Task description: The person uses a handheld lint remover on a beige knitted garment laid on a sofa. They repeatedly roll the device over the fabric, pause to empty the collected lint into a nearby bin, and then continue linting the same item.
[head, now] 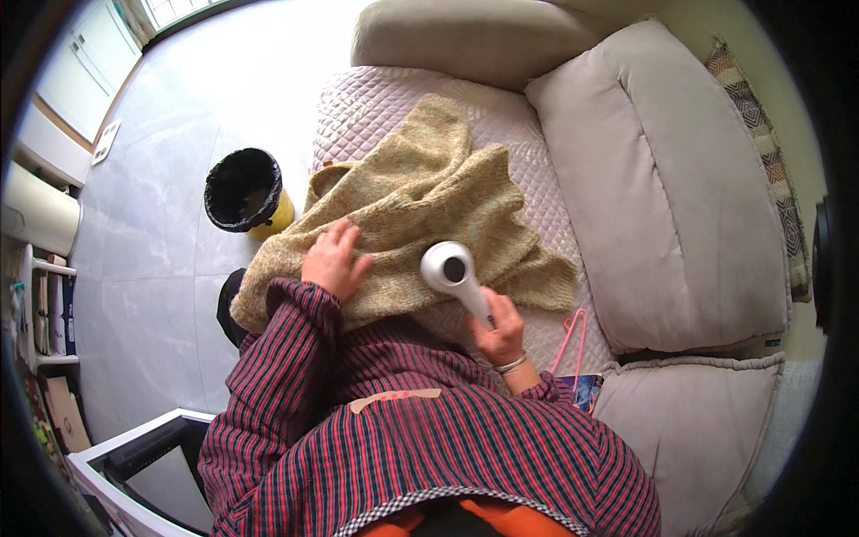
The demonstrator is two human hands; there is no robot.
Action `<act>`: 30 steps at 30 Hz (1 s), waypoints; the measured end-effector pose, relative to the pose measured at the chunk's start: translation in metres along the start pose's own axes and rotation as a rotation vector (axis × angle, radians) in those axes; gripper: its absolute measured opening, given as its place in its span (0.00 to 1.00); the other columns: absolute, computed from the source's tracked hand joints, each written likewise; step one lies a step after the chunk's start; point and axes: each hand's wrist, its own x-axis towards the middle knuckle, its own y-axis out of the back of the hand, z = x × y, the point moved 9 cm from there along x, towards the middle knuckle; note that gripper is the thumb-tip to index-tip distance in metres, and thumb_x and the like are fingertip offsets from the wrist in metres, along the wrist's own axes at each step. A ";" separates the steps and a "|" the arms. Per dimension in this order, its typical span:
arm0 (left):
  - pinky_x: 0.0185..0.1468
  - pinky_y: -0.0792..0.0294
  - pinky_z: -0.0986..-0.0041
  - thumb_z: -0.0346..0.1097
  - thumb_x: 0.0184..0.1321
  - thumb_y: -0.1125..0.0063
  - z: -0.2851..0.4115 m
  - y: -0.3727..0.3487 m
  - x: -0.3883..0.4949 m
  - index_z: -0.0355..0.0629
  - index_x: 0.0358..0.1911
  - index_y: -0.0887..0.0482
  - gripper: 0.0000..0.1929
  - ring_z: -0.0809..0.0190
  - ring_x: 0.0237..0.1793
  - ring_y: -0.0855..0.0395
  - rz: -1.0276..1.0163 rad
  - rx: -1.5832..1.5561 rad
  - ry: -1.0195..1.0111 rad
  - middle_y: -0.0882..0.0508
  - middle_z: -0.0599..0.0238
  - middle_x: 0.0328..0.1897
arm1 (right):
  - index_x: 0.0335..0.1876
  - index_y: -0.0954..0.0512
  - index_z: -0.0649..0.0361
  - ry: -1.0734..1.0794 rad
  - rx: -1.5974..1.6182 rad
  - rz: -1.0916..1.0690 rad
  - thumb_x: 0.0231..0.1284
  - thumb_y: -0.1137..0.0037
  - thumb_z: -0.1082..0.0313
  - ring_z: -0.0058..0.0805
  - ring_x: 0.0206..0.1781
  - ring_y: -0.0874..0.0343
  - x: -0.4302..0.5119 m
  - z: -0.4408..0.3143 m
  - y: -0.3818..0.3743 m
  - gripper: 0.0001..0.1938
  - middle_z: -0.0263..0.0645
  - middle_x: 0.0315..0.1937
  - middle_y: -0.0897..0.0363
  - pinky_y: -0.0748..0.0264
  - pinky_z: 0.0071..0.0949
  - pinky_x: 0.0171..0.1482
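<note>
A beige knitted sweater (402,201) lies in folds over my lap and the quilted sofa cover (530,161). My right hand (500,329) is closed around the handle of a white handheld fabric shaver (448,268). The shaver's round head is over the lower middle of the sweater; whether it touches the knit I cannot tell. On the left part of the sweater rests my left hand (334,262), palm down with the thumb apart, holding nothing that shows.
A yellow bin with a black liner (245,191) stands on the tiled floor (147,241) to the left. A pink hanger (570,342) lies to the right of my right hand. Grey sofa cushions (671,188) line the right side; a white-framed box (134,443) stands lower left.
</note>
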 end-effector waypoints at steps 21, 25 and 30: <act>0.40 0.27 0.70 0.19 0.41 0.43 -0.003 0.071 -0.115 0.41 0.39 0.16 0.18 0.52 0.36 0.18 0.299 -0.477 0.047 0.20 0.57 0.34 | 0.53 0.24 0.65 -0.188 0.276 -0.057 0.52 0.35 0.66 0.34 0.39 0.20 0.006 -0.031 -0.005 0.22 0.44 0.38 0.21 0.24 0.28 0.43; 0.43 0.27 0.69 0.19 0.43 0.43 -0.007 0.073 -0.116 0.40 0.40 0.16 0.17 0.52 0.38 0.19 0.317 -0.457 0.063 0.20 0.57 0.34 | 0.53 0.24 0.66 -0.290 0.391 0.044 0.53 0.36 0.66 0.29 0.40 0.21 0.003 -0.012 0.006 0.22 0.41 0.40 0.21 0.26 0.27 0.44; 0.44 0.28 0.71 0.17 0.44 0.45 -0.011 0.068 -0.115 0.38 0.38 0.17 0.16 0.54 0.38 0.19 0.324 -0.484 0.088 0.20 0.58 0.34 | 0.52 0.25 0.67 -0.564 0.658 0.169 0.61 0.41 0.64 0.22 0.33 0.24 -0.010 0.047 0.032 0.18 0.38 0.37 0.22 0.27 0.21 0.35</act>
